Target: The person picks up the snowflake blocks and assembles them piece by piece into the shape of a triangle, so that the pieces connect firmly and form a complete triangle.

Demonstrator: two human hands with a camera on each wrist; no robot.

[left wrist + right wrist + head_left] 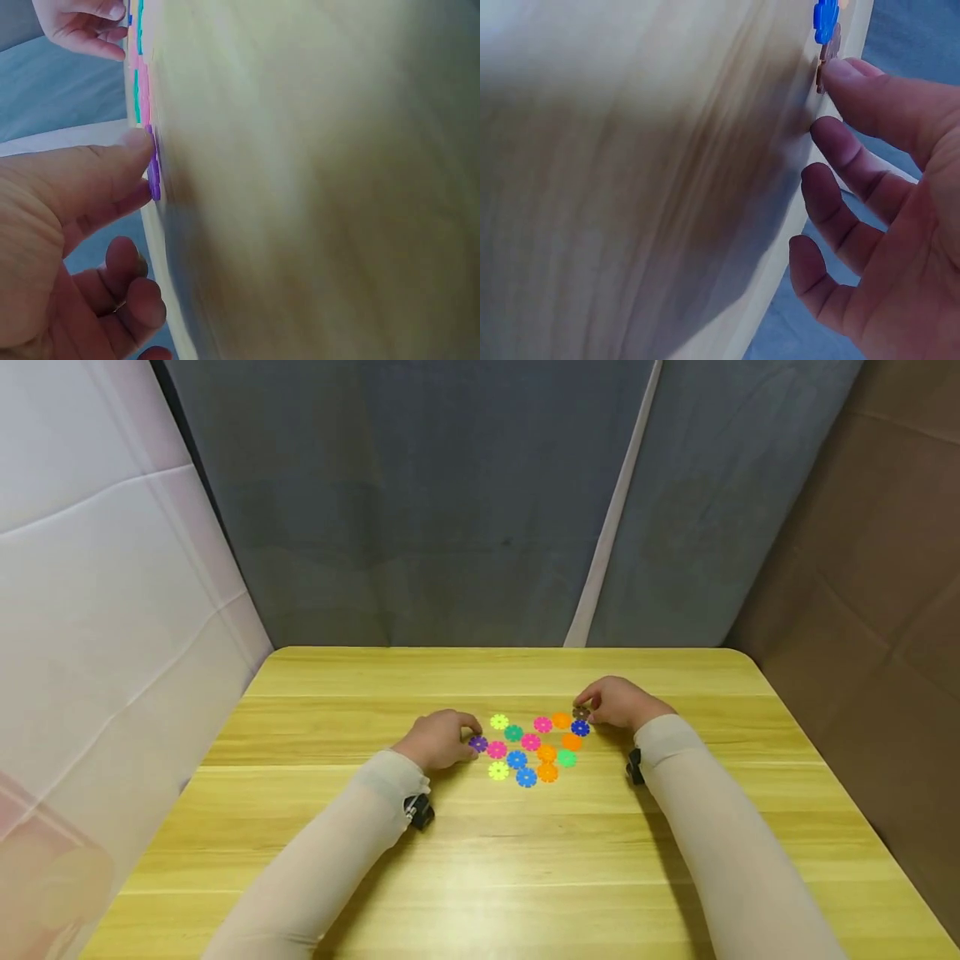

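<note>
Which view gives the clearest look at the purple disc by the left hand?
The head view: the purple disc lies flat on the table, its toothed outline visible beside the left hand. The left wrist view shows it edge-on only, at the thumb. The right wrist view does not show it.

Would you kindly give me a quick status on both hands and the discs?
Left hand pinches purple disc. Right hand touches brown disc. Other discs flat between them on table; nothing in the way.
</note>
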